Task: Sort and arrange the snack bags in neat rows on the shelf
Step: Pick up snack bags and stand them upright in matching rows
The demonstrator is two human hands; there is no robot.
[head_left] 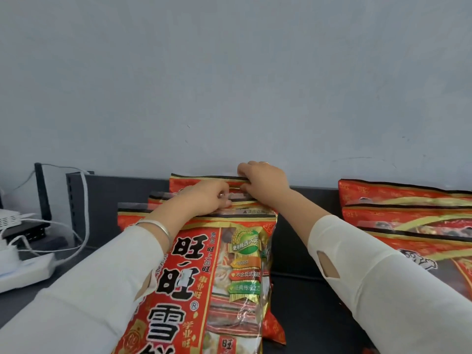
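row of red snack bags overlapped front to back mid-shelf, front bag nearest, right hand curled over the back bag top edge, grip closed on it, left hand seems to pinch the middle bag seal, bit blurry there, another red bag pile off right

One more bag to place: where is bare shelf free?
Bare dark grey shelf shows between the centre row of red snack bags and the right-hand row of red bags, under the right forearm. A narrower strip lies left, between the centre row and the white power strip; white cables crowd it.
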